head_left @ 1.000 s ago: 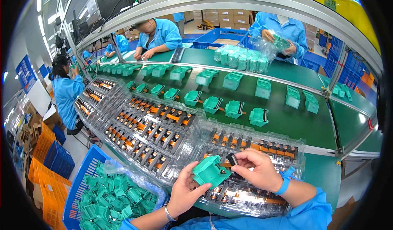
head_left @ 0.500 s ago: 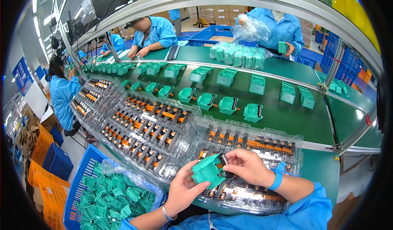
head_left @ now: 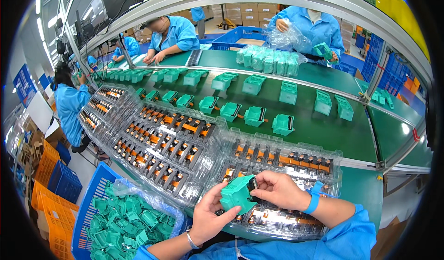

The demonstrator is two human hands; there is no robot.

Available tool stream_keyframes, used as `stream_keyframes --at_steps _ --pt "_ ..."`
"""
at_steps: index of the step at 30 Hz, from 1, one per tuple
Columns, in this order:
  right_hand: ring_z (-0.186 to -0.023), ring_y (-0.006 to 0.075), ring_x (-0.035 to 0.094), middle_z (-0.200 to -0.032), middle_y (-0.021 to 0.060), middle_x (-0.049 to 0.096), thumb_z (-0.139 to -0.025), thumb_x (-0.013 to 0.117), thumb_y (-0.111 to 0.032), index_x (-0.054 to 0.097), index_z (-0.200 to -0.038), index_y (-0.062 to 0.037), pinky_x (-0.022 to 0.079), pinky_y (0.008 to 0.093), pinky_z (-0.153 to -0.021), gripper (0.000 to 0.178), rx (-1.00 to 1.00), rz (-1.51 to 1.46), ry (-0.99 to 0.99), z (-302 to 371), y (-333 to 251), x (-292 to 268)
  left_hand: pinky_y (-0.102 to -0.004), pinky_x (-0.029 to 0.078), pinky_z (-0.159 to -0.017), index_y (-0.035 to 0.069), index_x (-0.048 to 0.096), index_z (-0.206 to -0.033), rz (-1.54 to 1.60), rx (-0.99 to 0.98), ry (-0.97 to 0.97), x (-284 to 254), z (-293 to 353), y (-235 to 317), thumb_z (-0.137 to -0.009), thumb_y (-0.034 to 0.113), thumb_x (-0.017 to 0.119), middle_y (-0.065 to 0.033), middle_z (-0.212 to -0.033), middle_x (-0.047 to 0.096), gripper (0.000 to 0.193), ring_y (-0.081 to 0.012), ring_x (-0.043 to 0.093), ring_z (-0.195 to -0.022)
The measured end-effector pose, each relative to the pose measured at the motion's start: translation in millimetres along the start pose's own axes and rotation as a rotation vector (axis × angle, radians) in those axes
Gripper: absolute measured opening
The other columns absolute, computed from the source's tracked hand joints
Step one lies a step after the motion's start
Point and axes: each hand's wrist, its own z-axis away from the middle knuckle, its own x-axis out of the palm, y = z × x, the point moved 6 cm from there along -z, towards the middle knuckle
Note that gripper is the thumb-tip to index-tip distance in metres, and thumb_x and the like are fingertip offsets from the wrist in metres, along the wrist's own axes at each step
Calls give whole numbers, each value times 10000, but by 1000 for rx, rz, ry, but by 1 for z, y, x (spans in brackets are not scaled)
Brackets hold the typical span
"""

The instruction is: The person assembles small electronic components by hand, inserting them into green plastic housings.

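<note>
A green plastic housing (head_left: 237, 196) is held tilted above the near clear tray. My left hand (head_left: 208, 217) is closed round its left side, thumb along the bottom edge. At the housing's right edge, my right hand (head_left: 277, 190) pinches a dark strip-like part (head_left: 252, 186) against it; the fingers partly hide this part. Beneath my hands lies a clear plastic tray (head_left: 303, 151) with rows of black-and-orange parts (head_left: 305, 162). To the left, a blue crate (head_left: 102, 179) holds many loose green housings (head_left: 132, 216).
Another clear tray (head_left: 185, 156) of similar parts stands left. Green housings (head_left: 254, 115) line the green conveyor (head_left: 319, 130) in two rows. A metal frame bar (head_left: 259, 3) crosses overhead. Co-workers stand opposite; one person (head_left: 307, 28) holds a green housing and a plastic bag.
The held housing has turned slightly, my right fingers closing against its edge. Housings on the conveyor have shifted a little left. The co-worker opposite has turned the green housing they hold.
</note>
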Motion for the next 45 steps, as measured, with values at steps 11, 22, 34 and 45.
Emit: stream_keyframes --at_steps 11,22,34,45 --pt "-666 76 546 -753 30 586 -796 701 -133 523 -932 -19 464 247 -587 251 -9 -40 11 1 8 2 -315 510 -851 -52 376 -1295 -43 91 16 3 3 1 -763 -47 683 -156 -1135 557 614 -193 584 -1011" --pt "-662 30 522 -785 12 555 -790 719 -87 482 -922 -38 432 186 -553 276 28 1 -91 2 3 2 -331 485 -890 -55 367 -1309 62 56 -11 3 4 -1 -765 -54 677 -150 -1164 535 627 -197 564 -1041" --pt "-791 62 583 -849 47 607 -771 739 -113 528 -1008 8 492 220 -678 340 -28 -326 -50 1 3 -1 -351 453 -911 -29 326 -1337 194 15 18 4 -1 -7 -773 -41 664 -153 -1211 506 657 -212 531 -1082" --pt "-830 268 625 -924 83 642 -624 702 77 584 -910 -80 515 375 -716 347 -1060 480 250 28 -67 -23 -384 424 -967 29 186 -1382 -140 378 -79 5 7 13 -723 -63 703 -199 -1235 457 842 -265 497 -1153"
